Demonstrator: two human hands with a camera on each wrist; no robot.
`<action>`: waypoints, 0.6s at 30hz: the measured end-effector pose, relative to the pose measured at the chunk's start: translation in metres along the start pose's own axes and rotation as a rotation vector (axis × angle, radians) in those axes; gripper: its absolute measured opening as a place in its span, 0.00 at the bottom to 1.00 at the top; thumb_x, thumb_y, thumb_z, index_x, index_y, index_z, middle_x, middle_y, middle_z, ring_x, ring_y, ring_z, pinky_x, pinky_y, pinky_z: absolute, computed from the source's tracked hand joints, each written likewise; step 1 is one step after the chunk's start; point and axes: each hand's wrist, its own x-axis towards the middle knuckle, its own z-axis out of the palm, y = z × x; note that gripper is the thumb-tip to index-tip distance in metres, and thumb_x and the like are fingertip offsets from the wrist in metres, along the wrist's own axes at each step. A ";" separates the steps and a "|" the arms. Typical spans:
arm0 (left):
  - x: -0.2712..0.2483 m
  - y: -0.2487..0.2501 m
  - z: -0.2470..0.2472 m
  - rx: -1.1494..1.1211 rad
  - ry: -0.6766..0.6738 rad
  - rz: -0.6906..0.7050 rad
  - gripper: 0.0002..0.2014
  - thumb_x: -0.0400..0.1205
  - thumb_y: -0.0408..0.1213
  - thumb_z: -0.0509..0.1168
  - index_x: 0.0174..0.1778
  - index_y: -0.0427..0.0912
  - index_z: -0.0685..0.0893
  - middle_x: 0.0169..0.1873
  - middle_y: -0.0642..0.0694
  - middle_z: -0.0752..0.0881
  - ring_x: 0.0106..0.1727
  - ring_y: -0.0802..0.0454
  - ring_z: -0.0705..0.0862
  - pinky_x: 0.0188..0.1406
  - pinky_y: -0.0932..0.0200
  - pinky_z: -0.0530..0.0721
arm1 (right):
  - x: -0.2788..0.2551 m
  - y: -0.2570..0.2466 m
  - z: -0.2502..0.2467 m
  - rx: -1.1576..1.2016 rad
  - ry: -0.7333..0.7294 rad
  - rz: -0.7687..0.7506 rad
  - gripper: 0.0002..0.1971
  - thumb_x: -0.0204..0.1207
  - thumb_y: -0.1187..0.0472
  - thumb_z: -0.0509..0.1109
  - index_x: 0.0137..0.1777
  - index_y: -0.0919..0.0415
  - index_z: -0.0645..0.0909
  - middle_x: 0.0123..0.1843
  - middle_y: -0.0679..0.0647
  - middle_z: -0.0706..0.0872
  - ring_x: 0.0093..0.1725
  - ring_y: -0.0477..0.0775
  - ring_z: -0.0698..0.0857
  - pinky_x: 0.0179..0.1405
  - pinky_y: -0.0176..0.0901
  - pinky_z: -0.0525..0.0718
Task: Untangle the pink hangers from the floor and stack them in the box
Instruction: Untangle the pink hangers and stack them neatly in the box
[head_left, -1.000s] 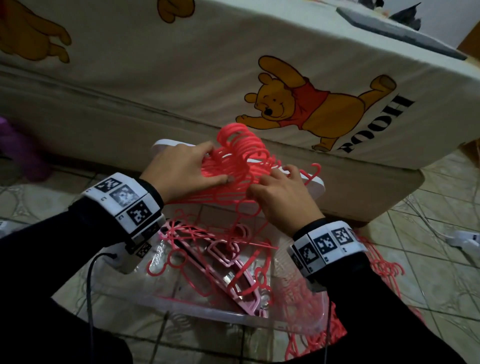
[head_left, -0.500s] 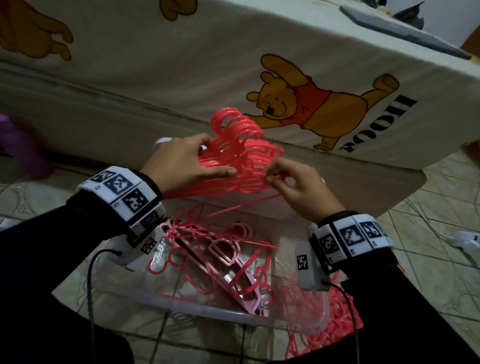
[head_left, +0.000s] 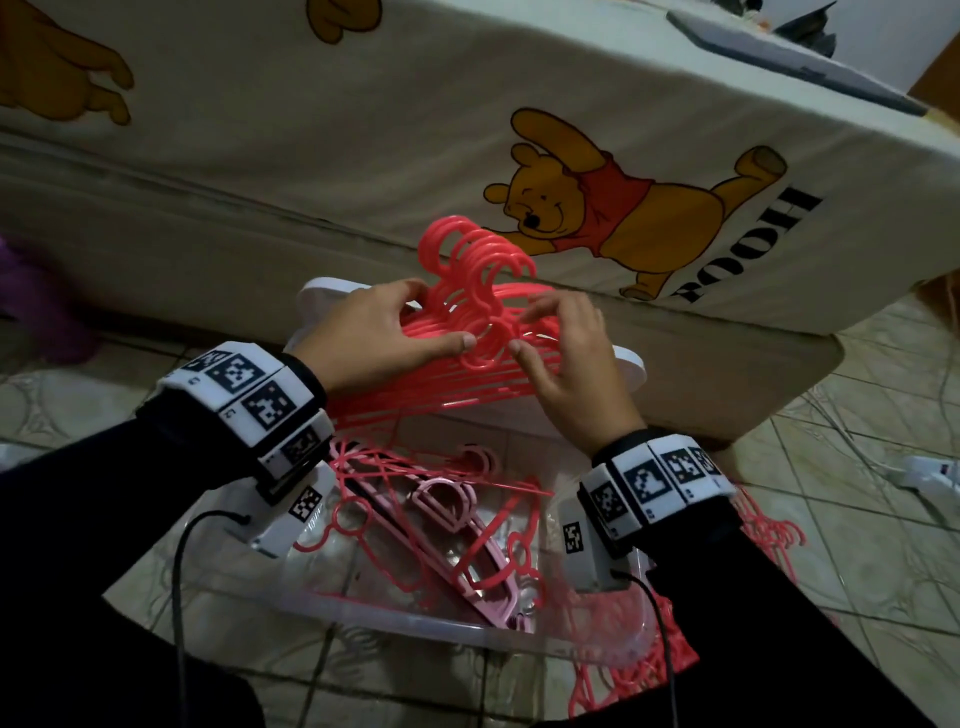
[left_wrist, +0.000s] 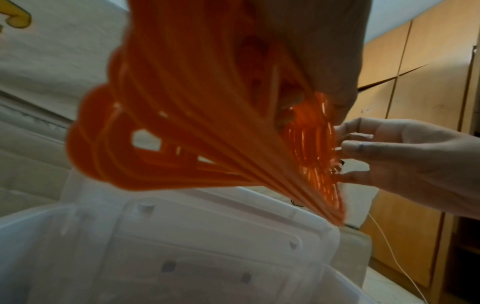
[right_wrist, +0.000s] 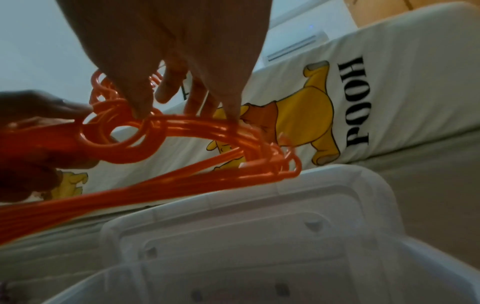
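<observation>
A bundle of pink hangers (head_left: 483, 291) is held above the clear plastic box (head_left: 415, 626), hooks pointing up toward the bed. My left hand (head_left: 436, 317) grips its left shoulder, thumb underneath and fingers on top. At the bundle's neck my right hand (head_left: 535, 327) pinches the hangers, thumb below and curled fingers above. The right wrist view shows the right hand (right_wrist: 182, 107) on the hangers (right_wrist: 207, 131); the left wrist view shows the bundle (left_wrist: 207, 123) close up. Loose pink hangers (head_left: 441, 525) lie crossed in the box. More tangled hangers (head_left: 769, 530) lie on the floor at the right.
The box's white lid (head_left: 322, 291) leans against the bed (head_left: 363, 130), which has a cartoon bear sheet and stands right behind the box. A white cable and power strip (head_left: 930, 473) lie on the tiled floor at far right. Wooden cabinets (left_wrist: 415, 82) stand beyond.
The bundle has risen a little over the box. My right hand has shifted left along it to the neck below the hooks. The left hand keeps its grip.
</observation>
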 end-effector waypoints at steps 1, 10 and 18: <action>-0.001 0.000 0.000 0.016 0.007 -0.003 0.24 0.68 0.67 0.70 0.53 0.58 0.81 0.43 0.60 0.86 0.46 0.66 0.84 0.45 0.65 0.78 | 0.000 0.000 -0.001 0.027 -0.026 0.002 0.17 0.75 0.62 0.72 0.61 0.65 0.74 0.59 0.55 0.75 0.60 0.51 0.72 0.62 0.42 0.72; -0.010 0.009 0.004 0.013 -0.113 -0.001 0.33 0.60 0.75 0.62 0.54 0.58 0.81 0.43 0.64 0.83 0.45 0.70 0.82 0.41 0.71 0.76 | -0.001 0.020 0.008 -0.358 -0.274 -0.054 0.28 0.79 0.68 0.64 0.79 0.61 0.63 0.78 0.59 0.69 0.81 0.58 0.62 0.82 0.50 0.52; -0.008 0.009 0.001 0.146 -0.323 -0.042 0.34 0.62 0.61 0.77 0.59 0.61 0.68 0.45 0.65 0.81 0.44 0.68 0.82 0.42 0.66 0.79 | 0.002 0.016 0.005 -0.542 -0.349 -0.150 0.12 0.81 0.61 0.63 0.62 0.62 0.72 0.58 0.60 0.81 0.56 0.62 0.80 0.51 0.52 0.75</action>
